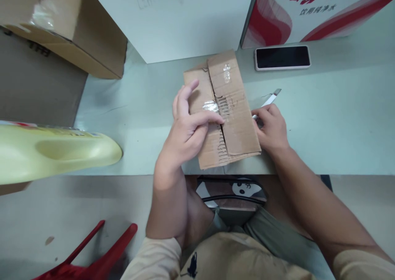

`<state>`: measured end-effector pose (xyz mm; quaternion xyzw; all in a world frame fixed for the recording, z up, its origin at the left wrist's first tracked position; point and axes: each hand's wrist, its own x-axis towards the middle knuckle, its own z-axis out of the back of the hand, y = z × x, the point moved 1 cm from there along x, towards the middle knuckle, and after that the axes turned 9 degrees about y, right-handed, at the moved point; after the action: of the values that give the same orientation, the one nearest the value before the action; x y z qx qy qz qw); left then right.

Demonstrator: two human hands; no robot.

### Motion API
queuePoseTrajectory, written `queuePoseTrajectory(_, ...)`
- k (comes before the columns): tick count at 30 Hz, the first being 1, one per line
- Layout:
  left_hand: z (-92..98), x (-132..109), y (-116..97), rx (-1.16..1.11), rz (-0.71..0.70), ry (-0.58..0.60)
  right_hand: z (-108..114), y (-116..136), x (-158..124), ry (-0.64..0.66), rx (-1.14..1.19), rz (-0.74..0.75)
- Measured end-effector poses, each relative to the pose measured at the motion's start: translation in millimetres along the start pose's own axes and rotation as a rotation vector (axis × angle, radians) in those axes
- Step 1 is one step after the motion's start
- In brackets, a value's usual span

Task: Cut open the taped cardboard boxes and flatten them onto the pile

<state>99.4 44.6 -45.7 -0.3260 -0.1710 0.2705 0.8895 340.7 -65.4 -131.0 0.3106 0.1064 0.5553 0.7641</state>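
A small worn cardboard box lies on the pale green table, its top flaps closed with bits of clear tape. My left hand rests on the box's left flap, fingers pressed down on it. To the right of the box, my right hand is closed around a white box cutter whose blade end points up and to the right, away from the box.
A black phone lies behind the box. A red-and-white carton stands at the back right, a white panel behind, a large cardboard box at the back left. A yellow-green plastic object juts in from the left. A red chair is below.
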Motion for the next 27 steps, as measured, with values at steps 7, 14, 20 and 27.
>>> queuePoseTrajectory(7, -3.6, 2.3, 2.6, -0.018, 0.016, -0.026, 1.4, 2.5, -1.0, 0.018, 0.028, 0.015)
queuePoseTrajectory(14, 1.3, 1.5, -1.0, -0.029, 0.044, -0.013, 0.7, 5.1, -2.3, 0.035, 0.034, 0.044)
queuePoseTrajectory(20, 1.3, -12.2, -15.8, 0.049, 0.043, 0.092, 1.0, 7.0, -2.4, 0.070, 0.044, 0.024)
queuePoseTrajectory(27, -8.8, -16.5, -35.7, 0.089, -0.004, 0.170, 0.8, 4.4, -2.6, 0.120, 0.126, 0.007)
